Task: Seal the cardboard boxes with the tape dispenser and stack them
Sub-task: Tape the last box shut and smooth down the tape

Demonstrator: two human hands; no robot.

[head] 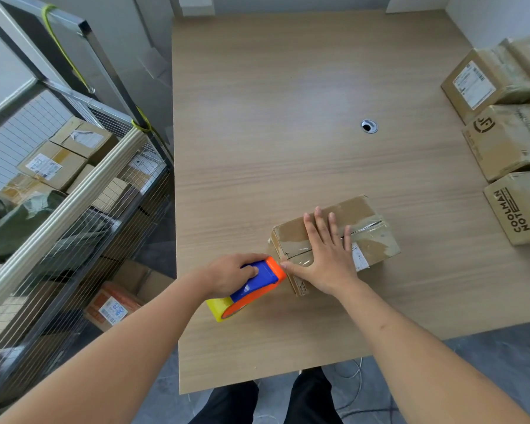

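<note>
Box in hand: one small cardboard box (334,237) lies on the wooden table (288,117), near its front edge, its top seam running lengthwise under old clear tape.
Right hand: the right hand (326,255) lies flat on the box top, fingers straight and spread, thumb out at the near-left corner, pressing the flaps down.
Left hand: the left hand (236,273) has its fingers curled round the blue handle of the orange tape dispenser (254,289), whose head touches the box's near-left end.
Risk, thumb: the thumb sits just beside the dispenser head; I judge the cutter or fresh tape could catch it as the pull starts.
Risk, box: the box looks light, so a pull along the seam may slide or turn it if the palm eases off.
Risk, tape: starting at the corner, the strip may run off the seam or wrinkle over the old tape.
Count, table: one box being taped; three sealed boxes (508,139) in a row at the right edge, touching.
Count, tools: one dispenser, one yellowish roll.
Count, cart: the wire cart (74,194) on the left holds several more boxes; the number is unclear.
</note>
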